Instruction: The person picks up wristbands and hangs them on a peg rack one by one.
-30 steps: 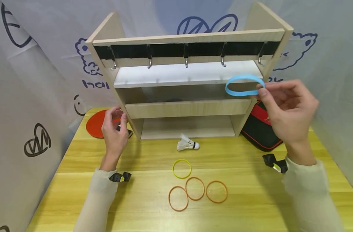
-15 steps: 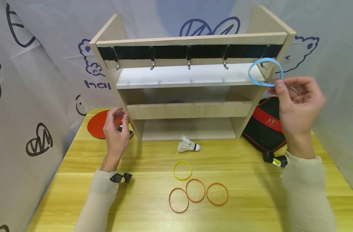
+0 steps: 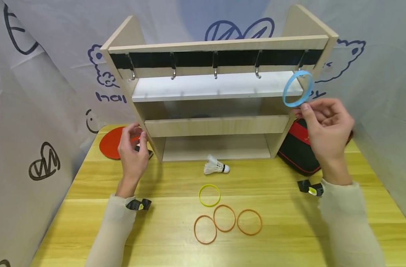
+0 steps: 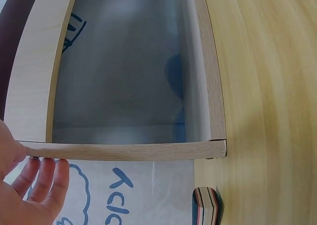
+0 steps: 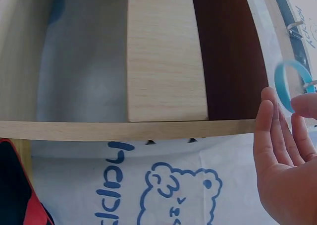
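A light blue silicone wristband is pinched between the thumb and fingers of my right hand. It is held up at the rightmost hook of a wooden shelf unit. In the right wrist view the blue band appears around the tip of a pale hook; whether it bears on the hook cannot be told. My left hand rests at the unit's left side panel, fingertips touching its outer face in the left wrist view. On the table lie a yellow band and three orange bands, one of them set apart.
A shuttlecock lies before the unit. The red table tennis bat is partly behind my left hand; a black and red case stands at the right. Several metal hooks line the black strip. Patterned cloth hangs around.
My right hand has carried the blue band up to the rightmost hook, first rightwards, then slightly back left and down, turning the band more upright. The left hand has stayed in place.
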{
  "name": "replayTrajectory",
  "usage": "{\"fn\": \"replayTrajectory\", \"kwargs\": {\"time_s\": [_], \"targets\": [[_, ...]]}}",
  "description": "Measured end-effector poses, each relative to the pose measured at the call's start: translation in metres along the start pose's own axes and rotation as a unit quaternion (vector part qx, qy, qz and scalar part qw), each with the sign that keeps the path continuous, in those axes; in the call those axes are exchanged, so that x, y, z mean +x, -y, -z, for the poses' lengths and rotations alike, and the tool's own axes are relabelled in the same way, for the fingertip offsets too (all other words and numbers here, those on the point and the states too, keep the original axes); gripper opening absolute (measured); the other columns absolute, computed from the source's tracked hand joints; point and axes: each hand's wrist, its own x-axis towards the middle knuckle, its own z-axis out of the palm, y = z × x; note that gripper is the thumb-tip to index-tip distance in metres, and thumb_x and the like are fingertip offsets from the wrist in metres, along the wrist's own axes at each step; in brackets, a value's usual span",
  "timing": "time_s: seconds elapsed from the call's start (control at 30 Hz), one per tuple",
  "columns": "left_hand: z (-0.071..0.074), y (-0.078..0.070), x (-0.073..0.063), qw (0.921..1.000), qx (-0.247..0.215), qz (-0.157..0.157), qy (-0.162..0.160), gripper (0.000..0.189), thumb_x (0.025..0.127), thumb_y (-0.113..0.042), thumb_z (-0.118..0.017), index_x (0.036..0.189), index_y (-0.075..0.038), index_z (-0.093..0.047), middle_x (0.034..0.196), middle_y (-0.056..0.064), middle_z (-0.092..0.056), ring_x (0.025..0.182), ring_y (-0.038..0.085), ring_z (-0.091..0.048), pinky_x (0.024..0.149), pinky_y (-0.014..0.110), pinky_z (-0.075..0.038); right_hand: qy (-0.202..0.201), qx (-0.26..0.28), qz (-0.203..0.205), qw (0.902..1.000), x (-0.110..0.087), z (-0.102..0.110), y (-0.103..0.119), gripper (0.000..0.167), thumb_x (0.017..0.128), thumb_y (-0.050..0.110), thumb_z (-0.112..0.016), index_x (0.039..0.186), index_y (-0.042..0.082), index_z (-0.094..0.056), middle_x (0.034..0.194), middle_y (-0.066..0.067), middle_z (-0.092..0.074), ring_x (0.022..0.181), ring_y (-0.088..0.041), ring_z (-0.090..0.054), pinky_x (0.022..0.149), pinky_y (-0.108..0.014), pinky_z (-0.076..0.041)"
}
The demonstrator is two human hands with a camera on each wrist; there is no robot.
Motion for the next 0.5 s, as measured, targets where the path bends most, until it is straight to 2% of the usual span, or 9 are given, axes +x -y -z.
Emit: {"fn": "replayTrajectory", "kwargs": {"time_s": [0.1, 0.3, 0.4, 0.5], "targets": [[0.001, 0.001, 0.000, 1.0000, 0.004, -0.001, 0.002, 0.031, 0.108, -0.001, -0.063, 0.135, 0.013, -0.060, 0.117, 0.033, -0.067, 0.105, -0.001, -0.062, 0.093, 0.007, -0.055, 0.018, 0.016, 0.001, 0.9997, -0.004, -0.002, -0.004, 0.008, 0.095, -0.015, -0.071, 0.103, -0.015, -0.068, 0.092, -0.015, -0.082, 0.080, -0.020, -0.082, 0.082, -0.027, -0.068], [0.000, 0.002, 0.002, 1.0000, -0.001, -0.003, 0.000, 0.030, 0.107, 0.000, -0.063, 0.135, 0.013, -0.060, 0.116, 0.033, -0.067, 0.105, -0.004, -0.061, 0.093, 0.007, -0.055, 0.041, -0.025, -0.005, 0.9988, -0.016, -0.007, -0.008, 0.009, 0.096, -0.013, -0.071, 0.102, -0.006, -0.071, 0.094, -0.009, -0.083, 0.082, -0.015, -0.082, 0.079, -0.023, -0.067], [0.000, 0.002, 0.002, 1.0000, -0.008, -0.003, -0.003, 0.030, 0.107, 0.001, -0.063, 0.135, 0.013, -0.061, 0.116, 0.033, -0.067, 0.104, -0.003, -0.061, 0.092, 0.007, -0.056, 0.061, -0.029, -0.014, 0.9976, -0.024, -0.009, -0.012, 0.006, 0.096, -0.014, -0.071, 0.101, -0.013, -0.069, 0.094, -0.007, -0.084, 0.082, -0.014, -0.082, 0.077, -0.022, -0.066], [-0.001, 0.001, 0.001, 1.0000, -0.010, -0.002, -0.002, 0.030, 0.107, 0.001, -0.063, 0.135, 0.013, -0.061, 0.116, 0.033, -0.067, 0.104, -0.004, -0.061, 0.092, 0.008, -0.056, 0.086, -0.029, -0.027, 0.9955, -0.034, -0.011, -0.016, 0.010, 0.095, -0.016, -0.070, 0.101, -0.022, -0.064, 0.092, -0.006, -0.084, 0.080, -0.013, -0.082, 0.076, -0.022, -0.066]]}}
